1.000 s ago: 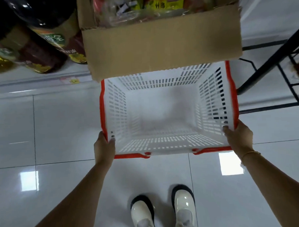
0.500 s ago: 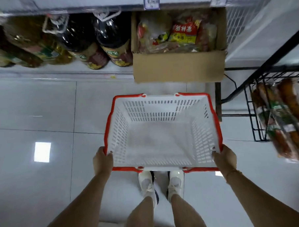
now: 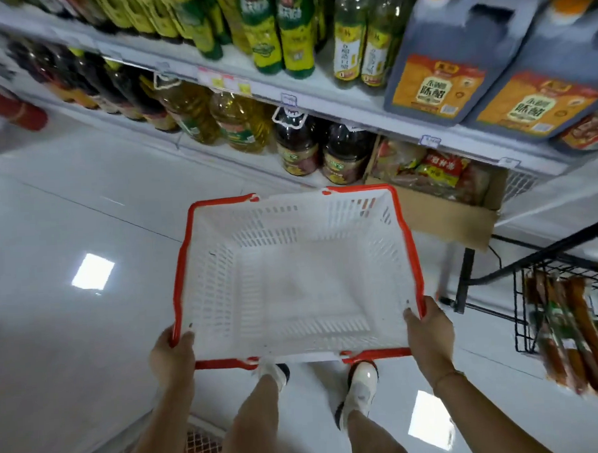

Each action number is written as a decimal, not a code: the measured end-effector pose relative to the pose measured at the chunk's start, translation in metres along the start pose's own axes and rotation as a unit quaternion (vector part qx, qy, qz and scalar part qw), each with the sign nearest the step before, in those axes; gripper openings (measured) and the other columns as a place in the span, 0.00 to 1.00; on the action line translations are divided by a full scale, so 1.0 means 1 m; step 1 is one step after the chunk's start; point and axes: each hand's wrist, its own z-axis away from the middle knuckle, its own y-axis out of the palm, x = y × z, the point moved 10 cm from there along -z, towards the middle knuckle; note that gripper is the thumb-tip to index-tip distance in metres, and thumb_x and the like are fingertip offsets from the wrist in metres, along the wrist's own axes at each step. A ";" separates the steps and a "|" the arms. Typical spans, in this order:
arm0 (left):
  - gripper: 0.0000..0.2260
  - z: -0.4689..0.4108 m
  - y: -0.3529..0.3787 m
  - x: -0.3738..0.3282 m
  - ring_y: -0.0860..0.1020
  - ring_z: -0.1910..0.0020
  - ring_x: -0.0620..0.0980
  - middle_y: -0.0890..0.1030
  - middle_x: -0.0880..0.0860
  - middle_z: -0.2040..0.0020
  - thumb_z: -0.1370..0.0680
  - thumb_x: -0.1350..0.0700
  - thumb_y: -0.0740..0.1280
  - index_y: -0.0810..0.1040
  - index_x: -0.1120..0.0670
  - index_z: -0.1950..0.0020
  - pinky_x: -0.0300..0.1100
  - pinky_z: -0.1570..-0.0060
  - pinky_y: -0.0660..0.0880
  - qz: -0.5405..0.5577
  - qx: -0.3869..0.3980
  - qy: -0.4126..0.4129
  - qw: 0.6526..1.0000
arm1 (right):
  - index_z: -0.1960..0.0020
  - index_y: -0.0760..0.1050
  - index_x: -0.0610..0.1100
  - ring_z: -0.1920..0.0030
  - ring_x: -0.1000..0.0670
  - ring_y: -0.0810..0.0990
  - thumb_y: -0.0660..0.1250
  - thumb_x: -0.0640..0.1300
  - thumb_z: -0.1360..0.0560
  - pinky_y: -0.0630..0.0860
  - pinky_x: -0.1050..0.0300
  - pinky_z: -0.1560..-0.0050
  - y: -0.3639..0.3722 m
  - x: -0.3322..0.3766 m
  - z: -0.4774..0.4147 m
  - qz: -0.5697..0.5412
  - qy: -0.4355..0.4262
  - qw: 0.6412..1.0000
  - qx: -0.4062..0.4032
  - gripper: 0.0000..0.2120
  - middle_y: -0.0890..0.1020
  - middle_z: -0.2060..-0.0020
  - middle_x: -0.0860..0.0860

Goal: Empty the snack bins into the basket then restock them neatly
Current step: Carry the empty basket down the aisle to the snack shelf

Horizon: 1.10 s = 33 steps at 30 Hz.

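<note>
Since the moment before, the view has swung upward and leftward, so an upper shelf point(image 3: 319, 104) now shows and the cardboard box point(image 3: 441, 220) lies off the basket's far right corner instead of straight beyond it; both hands keep their hold. At far left the glossy white floor point(image 3: 67, 209) runs up to the bottom shelf, where dark and yellow oil bottles point(image 3: 238, 122) stand in a row. The left hand point(image 3: 171, 355) grips the near left corner of the basket point(image 3: 182, 276), thumb hooked over the red rim onto the white wall, the fingers out of sight beneath. The basket is held level in the air in front of the person, above the white shoes point(image 3: 361, 384), with its white slotted bottom in full view. Beyond it two dark bottles point(image 3: 342, 156) stand just left of the box, and green-labelled bottles and grey vinegar jugs point(image 3: 447, 55) fill the upper shelf. The right hand point(image 3: 429, 333) grasps the near right corner in the same way, thumb inside the rim. The cardboard box, on the bottom shelf, holds snack packets point(image 3: 440, 168). At far right a black wire rack point(image 3: 518, 305) carries wrapped sausages point(image 3: 569, 331), blurred.
</note>
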 end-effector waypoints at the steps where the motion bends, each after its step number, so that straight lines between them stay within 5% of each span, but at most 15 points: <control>1: 0.10 -0.009 -0.019 0.001 0.79 0.55 0.57 0.82 0.59 0.51 0.23 0.61 0.64 0.78 0.60 0.43 0.47 0.58 0.78 0.034 -0.013 -0.017 0.999 | 0.52 0.74 0.40 0.55 0.42 0.79 0.64 0.39 0.23 0.73 0.55 0.54 0.007 0.024 0.005 0.002 -0.021 1.000 0.002 0.03 0.80 0.57 0.46; 6: 0.11 -0.070 -0.115 0.005 0.79 0.55 0.60 0.81 0.59 0.53 0.26 0.64 0.65 0.78 0.60 0.44 0.52 0.53 0.77 0.151 -0.048 -0.072 0.985 | 0.54 0.73 0.38 0.59 0.40 0.78 0.66 0.39 0.24 0.71 0.53 0.58 0.047 0.158 0.049 0.034 -0.132 0.991 0.007 0.04 0.79 0.61 0.44; 13: 0.08 -0.164 -0.253 0.026 0.79 0.57 0.60 0.80 0.56 0.58 0.27 0.64 0.67 0.74 0.55 0.50 0.51 0.56 0.75 0.194 -0.088 -0.064 0.975 | 0.46 0.73 0.31 0.51 0.34 0.77 0.67 0.35 0.25 0.69 0.48 0.53 0.132 0.335 0.129 0.059 -0.250 0.966 0.022 0.10 0.80 0.53 0.32; 18: 0.09 -0.206 -0.332 0.052 0.75 0.66 0.49 0.77 0.52 0.61 0.24 0.64 0.65 0.74 0.60 0.44 0.39 0.68 0.69 0.222 -0.146 -0.094 0.959 | 0.41 0.73 0.32 0.44 0.34 0.76 0.67 0.36 0.24 0.71 0.44 0.44 0.213 0.440 0.171 0.075 -0.319 0.943 0.064 0.14 0.79 0.45 0.35; 27: 0.12 -0.303 -0.420 0.103 0.78 0.55 0.57 0.80 0.60 0.52 0.25 0.66 0.65 0.75 0.64 0.42 0.49 0.53 0.74 0.262 -0.216 -0.178 0.924 | 0.44 0.75 0.36 0.48 0.39 0.79 0.68 0.38 0.25 0.76 0.47 0.46 0.391 0.599 0.207 0.118 -0.399 0.893 0.171 0.11 0.81 0.49 0.40; 33: 0.12 -0.390 -0.481 0.114 0.79 0.52 0.62 0.81 0.64 0.51 0.26 0.66 0.66 0.76 0.67 0.43 0.52 0.54 0.75 0.247 -0.261 -0.238 0.902 | 0.49 0.74 0.37 0.52 0.40 0.80 0.66 0.38 0.24 0.76 0.50 0.52 0.524 0.714 0.234 0.156 -0.428 0.860 0.231 0.06 0.80 0.53 0.41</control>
